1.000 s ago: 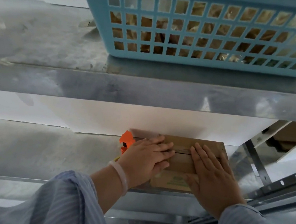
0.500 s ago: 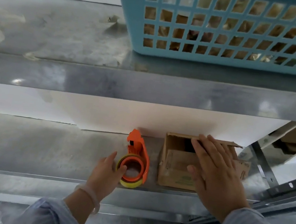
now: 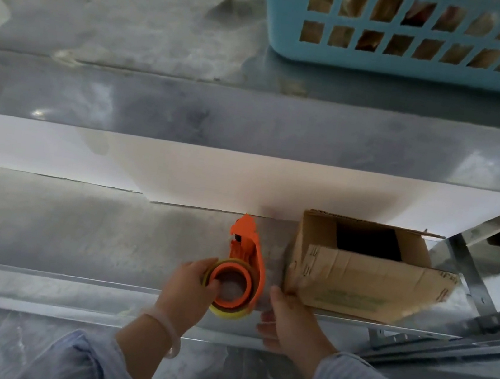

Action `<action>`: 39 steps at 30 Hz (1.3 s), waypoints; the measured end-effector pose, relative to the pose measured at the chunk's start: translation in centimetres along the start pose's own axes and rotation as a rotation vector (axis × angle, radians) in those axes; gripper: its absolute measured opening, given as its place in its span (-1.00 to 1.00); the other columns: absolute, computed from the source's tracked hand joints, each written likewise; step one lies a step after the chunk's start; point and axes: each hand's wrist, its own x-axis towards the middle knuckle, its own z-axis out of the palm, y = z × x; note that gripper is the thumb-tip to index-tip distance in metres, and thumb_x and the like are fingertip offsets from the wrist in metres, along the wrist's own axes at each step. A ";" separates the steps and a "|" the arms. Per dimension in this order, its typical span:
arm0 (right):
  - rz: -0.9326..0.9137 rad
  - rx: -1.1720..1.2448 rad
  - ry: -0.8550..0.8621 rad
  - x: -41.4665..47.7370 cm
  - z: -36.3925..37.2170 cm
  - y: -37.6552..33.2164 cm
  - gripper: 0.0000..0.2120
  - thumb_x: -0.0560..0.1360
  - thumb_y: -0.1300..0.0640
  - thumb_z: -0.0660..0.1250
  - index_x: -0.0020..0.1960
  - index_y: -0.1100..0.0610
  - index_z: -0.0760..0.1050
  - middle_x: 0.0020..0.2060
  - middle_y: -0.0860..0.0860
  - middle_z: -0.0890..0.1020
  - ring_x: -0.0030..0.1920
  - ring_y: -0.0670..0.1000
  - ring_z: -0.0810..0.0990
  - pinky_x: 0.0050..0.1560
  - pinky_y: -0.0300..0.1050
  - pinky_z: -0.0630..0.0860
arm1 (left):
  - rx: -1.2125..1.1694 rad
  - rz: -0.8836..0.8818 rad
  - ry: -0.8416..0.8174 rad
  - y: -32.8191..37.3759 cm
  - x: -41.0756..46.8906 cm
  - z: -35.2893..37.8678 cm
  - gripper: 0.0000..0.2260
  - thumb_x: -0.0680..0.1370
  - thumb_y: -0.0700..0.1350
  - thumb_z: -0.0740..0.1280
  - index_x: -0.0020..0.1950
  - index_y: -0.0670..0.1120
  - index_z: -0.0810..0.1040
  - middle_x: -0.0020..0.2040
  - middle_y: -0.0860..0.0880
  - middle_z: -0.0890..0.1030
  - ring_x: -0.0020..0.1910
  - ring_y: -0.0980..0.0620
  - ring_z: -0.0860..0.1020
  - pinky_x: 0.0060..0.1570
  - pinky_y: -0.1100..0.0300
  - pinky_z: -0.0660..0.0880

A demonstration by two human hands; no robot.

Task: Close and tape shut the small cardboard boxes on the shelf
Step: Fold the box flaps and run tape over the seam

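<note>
The left hand (image 3: 190,291) has its fingers curled round the yellowish tape roll (image 3: 227,312) seated in the orange plastic tape dispenser (image 3: 248,254), with the thumb hooked over the roll's rim into the core. That is a grip on the roll, not on the dispenser's body, and I reckon it is the first weak spot: if the roll is pinched like that while pulling, the tape may not pay out, or the dispenser may swing and its cutter end, pointing away toward the back wall, may snag.

The small brown cardboard box (image 3: 358,282) sits just beside the dispenser on the right of the lower grey metal shelf (image 3: 72,226), close to its front lip. Its top is open, the dark inside showing, and the near flap stands out toward me. Nothing holds the flaps down, so tape laid now would likely bridge a gap or stick crooked. The box looks light, and a shove from the dispenser could slide it back or tip it off the lip.

The right hand (image 3: 290,317) is at the box's near left corner, thumb up against it, fingers loose and spread over the shelf edge, gripping nothing that I can see, though it is blurred. Both forearms, in pale striped sleeves, reach up from below, the left wrist wearing a clear bracelet (image 3: 165,330).
</note>
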 end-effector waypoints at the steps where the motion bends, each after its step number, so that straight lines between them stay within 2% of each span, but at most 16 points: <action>1: 0.054 0.106 -0.012 0.3 0.3 0.0 -0.64 0.63 -0.20 0.08 0.02 0.06 0.48 -0.06 0.08 0.61 0.02 0.11 0.64 0.16 0.14 0.58 | -0.029 0.001 -0.003 -0.1 -0.4 -0.1 -0.79 0.54 -0.22 0.33 0.05 0.06 0.63 -0.17 0.08 0.65 -0.26 0.15 0.59 -0.28 0.40 0.49; 4: 0.101 0.329 -0.060 0.8 1.2 0.3 -0.58 0.62 -0.21 0.10 0.12 0.10 0.52 -0.05 0.07 0.65 -0.04 0.04 0.64 0.11 0.08 0.54 | -0.091 -0.004 0.015 -0.5 -1.4 -0.1 -0.76 0.54 -0.25 0.33 0.04 0.08 0.64 -0.17 0.11 0.67 -0.22 0.21 0.60 -0.18 0.40 0.53; 6: 0.110 0.416 -0.050 1.0 1.8 0.6 -0.58 0.62 -0.18 0.14 0.14 0.13 0.56 -0.13 0.07 0.66 -0.18 0.02 0.63 -0.01 0.03 0.55 | -0.112 -0.005 0.041 -0.8 -1.9 0.1 -0.74 0.54 -0.26 0.32 0.05 0.09 0.63 -0.14 0.13 0.67 -0.16 0.28 0.58 -0.19 0.51 0.45; 9: 0.094 0.461 -0.065 0.8 2.3 0.6 -0.64 0.59 -0.12 0.26 0.15 0.15 0.60 -0.15 0.10 0.69 -0.19 0.06 0.67 -0.19 -0.05 0.59 | -0.143 -0.059 0.061 -1.4 -2.3 0.8 -0.75 0.58 -0.22 0.30 0.13 0.10 0.62 -0.02 0.13 0.66 -0.04 0.24 0.59 -0.08 0.51 0.43; 10: 0.086 0.475 -0.083 0.7 2.4 0.5 -0.64 0.57 -0.10 0.30 0.15 0.15 0.61 -0.12 0.13 0.70 -0.16 0.08 0.69 -0.18 -0.05 0.61 | -0.149 -0.086 0.080 -1.6 -2.4 0.9 -0.75 0.59 -0.18 0.29 0.19 0.08 0.60 0.04 0.11 0.65 0.03 0.19 0.59 0.01 0.44 0.45; 12: 0.081 0.523 -0.147 0.1 2.4 0.3 -0.61 0.53 -0.11 0.33 0.16 0.18 0.63 0.00 0.20 0.70 -0.02 0.15 0.69 0.01 0.08 0.63 | -0.167 -0.132 0.135 -1.7 -2.8 1.1 -0.74 0.61 -0.14 0.28 0.28 0.04 0.57 0.14 0.06 0.61 0.14 0.11 0.55 0.11 0.29 0.45; 14: 0.086 0.606 -0.228 -0.3 2.3 0.1 -0.53 0.46 -0.13 0.34 0.19 0.20 0.61 0.10 0.23 0.66 0.14 0.21 0.64 0.26 0.21 0.51 | -0.202 -0.131 0.183 -1.3 -3.1 0.9 -0.72 0.62 -0.13 0.28 0.32 0.01 0.55 0.16 0.03 0.58 0.13 0.12 0.51 0.06 0.37 0.39; 15: 0.076 0.654 -0.265 -0.6 2.2 0.1 -0.49 0.43 -0.12 0.33 0.22 0.21 0.59 0.12 0.24 0.65 0.17 0.22 0.62 0.29 0.23 0.48 | -0.224 -0.117 0.203 -0.9 -3.2 0.8 -0.72 0.62 -0.13 0.27 0.32 0.01 0.54 0.15 0.03 0.57 0.10 0.15 0.51 0.02 0.43 0.37; 19: -0.062 0.869 -0.396 -2.1 1.5 -1.1 -0.53 0.48 0.01 0.28 0.34 0.18 0.50 0.06 0.27 0.64 -0.03 0.18 0.68 0.03 0.11 0.64 | -0.298 -0.057 0.236 1.2 -3.6 -0.5 -0.73 0.63 -0.18 0.26 0.27 0.09 0.54 0.08 0.09 0.54 0.04 0.26 0.50 -0.02 0.48 0.38; 22: -0.139 0.957 -0.452 -3.3 0.9 -2.6 -0.51 0.46 0.07 0.30 0.36 0.17 0.47 0.06 0.28 0.65 -0.07 0.18 0.69 -0.01 0.11 0.65 | -0.384 -0.045 0.222 3.0 -4.0 -1.0 -0.71 0.63 -0.22 0.23 0.25 0.10 0.53 0.09 0.05 0.57 0.06 0.18 0.54 0.05 0.38 0.45; 25: -0.182 0.920 -0.446 -4.2 0.3 -3.9 -0.49 0.45 0.06 0.31 0.39 0.12 0.44 0.12 0.25 0.65 0.04 0.21 0.67 0.09 0.16 0.61 | -0.509 -0.062 0.237 4.6 -4.4 -0.9 -0.69 0.64 -0.25 0.20 0.27 0.08 0.54 0.10 0.00 0.60 0.10 0.05 0.58 0.19 0.03 0.52; 27: -0.211 0.889 -0.439 -4.8 -0.1 -4.4 -0.48 0.45 0.04 0.32 0.39 0.10 0.43 0.16 0.22 0.64 0.14 0.22 0.64 0.15 0.18 0.57 | -0.616 -0.088 0.233 5.7 -4.7 -0.9 -0.70 0.65 -0.24 0.19 0.28 0.05 0.55 0.07 0.01 0.63 0.06 0.03 0.61 0.16 0.00 0.55; 30: -0.309 0.824 -0.373 -5.5 -0.8 -5.2 -0.36 0.40 0.03 0.35 0.47 0.03 0.34 0.18 0.14 0.64 0.11 0.15 0.67 0.01 0.07 0.63 | -0.825 -0.115 0.130 7.4 -5.1 -0.9 -0.73 0.66 -0.23 0.17 0.16 0.05 0.60 -0.01 -0.02 0.71 -0.01 -0.01 0.66 0.02 0.05 0.61; 34: -0.443 0.716 -0.259 -6.5 -1.3 -6.1 -0.12 0.26 -0.04 0.48 0.51 -0.25 0.19 0.28 -0.06 0.53 0.11 0.08 0.66 -0.06 0.02 0.63 | -0.924 -0.126 0.086 8.1 -5.4 -0.1 -0.73 0.66 -0.23 0.16 0.25 -0.07 0.59 0.06 -0.09 0.70 0.07 -0.12 0.66 0.15 -0.13 0.57; 37: -0.551 0.697 -0.192 -7.3 -1.3 -6.0 -0.14 0.16 -0.08 0.53 0.42 -0.26 0.30 0.23 -0.13 0.54 0.04 0.01 0.69 -0.09 -0.04 0.62 | -0.964 -0.110 0.095 8.5 -5.5 0.0 -0.73 0.65 -0.21 0.18 0.31 -0.14 0.55 0.11 -0.15 0.68 0.10 -0.18 0.64 0.18 -0.22 0.53; 39: -0.610 0.706 -0.146 -7.8 -1.5 -6.0 -0.28 0.18 -0.06 0.51 0.32 -0.26 0.39 0.16 -0.18 0.57 0.01 -0.05 0.69 -0.13 -0.08 0.62 | -0.958 -0.092 0.110 8.7 -5.6 0.0 -0.72 0.65 -0.22 0.18 0.32 -0.15 0.54 0.10 -0.17 0.68 0.09 -0.20 0.64 0.18 -0.25 0.52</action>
